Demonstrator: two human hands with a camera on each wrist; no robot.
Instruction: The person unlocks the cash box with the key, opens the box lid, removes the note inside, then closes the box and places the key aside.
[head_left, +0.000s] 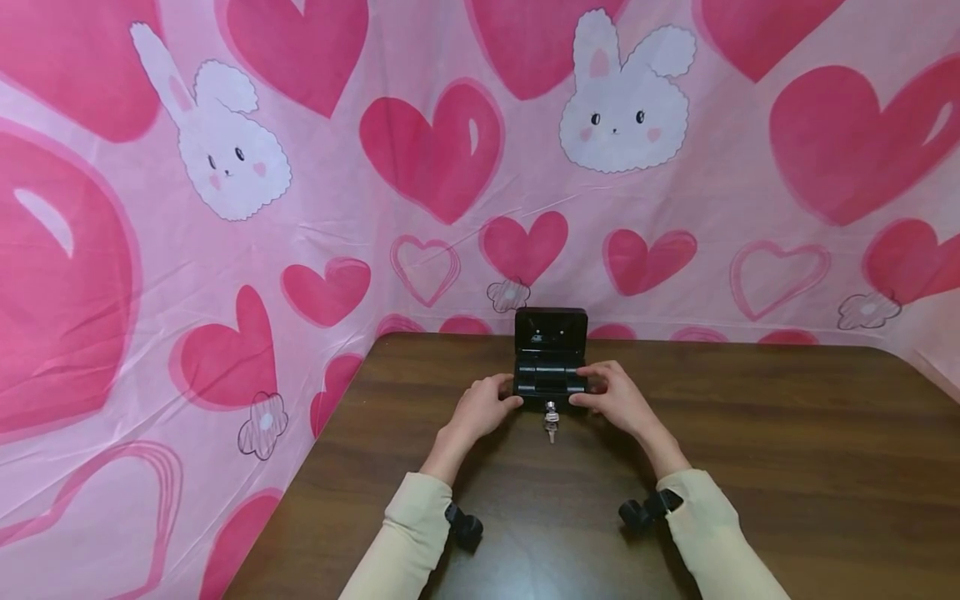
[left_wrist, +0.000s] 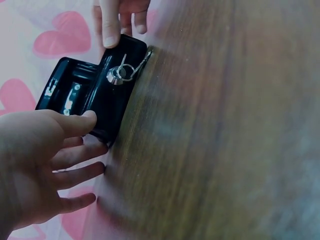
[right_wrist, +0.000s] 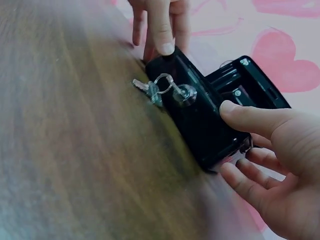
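A small black cash box (head_left: 551, 398) stands on the table with its lid (head_left: 551, 327) raised at the back. A bunch of keys (head_left: 552, 425) hangs from the lock on its front face, one key in the lock (left_wrist: 116, 75). My left hand (head_left: 480, 408) holds the box's left end, thumb on the front rim and fingers along the side. At the opposite end my right hand (head_left: 618, 400) grips it, thumb on the front rim; its other fingers (right_wrist: 262, 160) reach round the side. Dark bars or compartments show inside, but their contents are hard to make out.
The brown wooden table (head_left: 787, 467) extends to both sides and toward me. Right behind its back edge hangs a pink cloth (head_left: 465, 183) with hearts and rabbits. A black wrist camera (head_left: 467, 529) sits on the left cuff, and another camera (head_left: 647, 510) on the right.
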